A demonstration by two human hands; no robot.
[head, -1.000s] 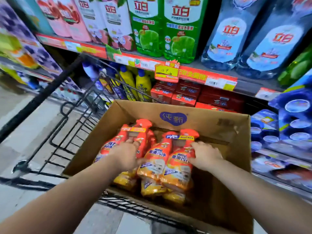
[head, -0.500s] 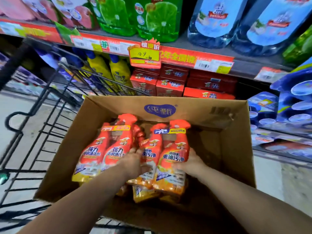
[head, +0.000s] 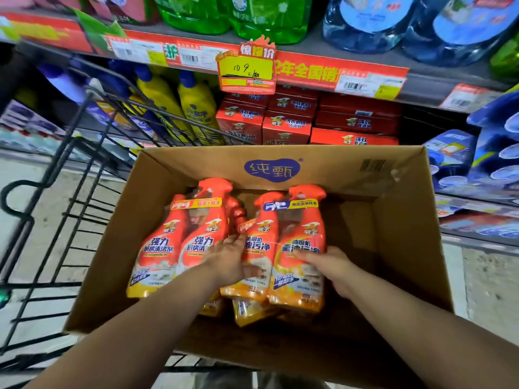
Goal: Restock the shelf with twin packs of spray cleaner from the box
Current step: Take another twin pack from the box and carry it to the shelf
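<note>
Left hand (head: 227, 262) and right hand (head: 328, 265) gripped one shrink-wrapped twin pack of orange spray-cleaner bottles (head: 292, 242) from either side, inside the brown cardboard box (head: 407, 220). My right fingers were hidden behind the pack. Of the lower packs (head: 252, 313), only the yellow bottoms showed. A second orange twin pack (head: 174, 248) lay touching on the left. The box sat in a black wire trolley (head: 70, 192). Beyond were red cartons (head: 280, 122) under a grey shelf (head: 432, 88), their print blurred.

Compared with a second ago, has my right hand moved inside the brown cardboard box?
Yes. Against the cardboard box, the right hand has slid away from the far wall's blue logo, down the orange twin pack of spray bottles, toward the near wall.
</note>
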